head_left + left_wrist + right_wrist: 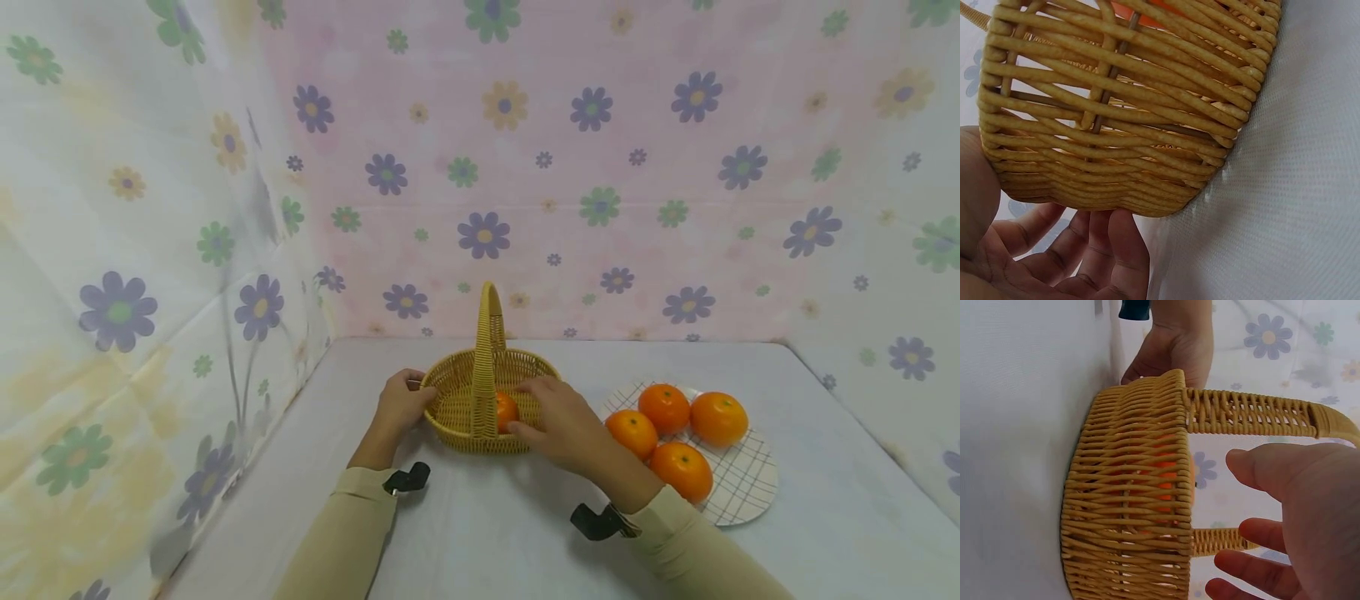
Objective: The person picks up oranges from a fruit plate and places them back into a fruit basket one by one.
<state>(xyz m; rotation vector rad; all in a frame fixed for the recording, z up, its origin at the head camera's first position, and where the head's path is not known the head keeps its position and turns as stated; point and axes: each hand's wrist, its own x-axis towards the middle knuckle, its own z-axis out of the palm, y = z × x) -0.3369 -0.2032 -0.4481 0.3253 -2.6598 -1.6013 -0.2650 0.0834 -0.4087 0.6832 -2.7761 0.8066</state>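
A yellow wicker basket (450, 417) with a tall arched handle (483, 358) stands upright on the white tabletop. My left hand (397, 410) holds its left end, thumb at the rim and fingers along the outside; in the left wrist view those fingers (1129, 244) touch the weave. One orange (507, 410) lies inside, partly hidden by the handle and showing through the wicker in the right wrist view. Over the basket's right side is my right hand (562, 421), thumb and fingers spread apart. Nothing sits between them in the right wrist view.
Right of the basket, a white plate (742, 492) with a dark line grid bears several oranges (681, 472). Its left part lies near my right forearm. Flower-printed cloth (540, 167) hangs behind the table and along both sides.
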